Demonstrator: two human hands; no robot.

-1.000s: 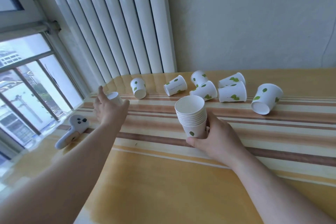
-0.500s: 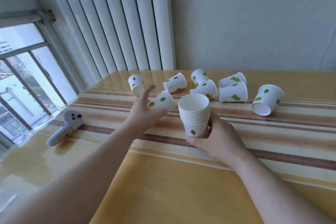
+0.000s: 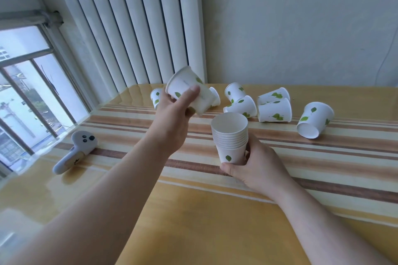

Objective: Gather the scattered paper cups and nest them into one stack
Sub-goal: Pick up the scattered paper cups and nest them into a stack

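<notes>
tabletop (image 3: 193, 221) in glossy yellow with brown and cream stripes fills the lower frame; a white radiator (image 3: 129, 23) and pale wall stand behind, a window (image 3: 28, 97) at left, a grey controller (image 3: 75, 151) lying at left centre. left hand (image 3: 174, 112) grips a single cup (image 3: 191, 90) tilted in the air, up and left of the stack (image 3: 230, 137). right hand (image 3: 258, 165) is closed around the upright stack's base at centre. loose cups (image 3: 273, 109) lie on their sides behind it, another cup (image 3: 314, 119) at right. two more cups are partly hidden behind the raised hand and its cup.
</notes>
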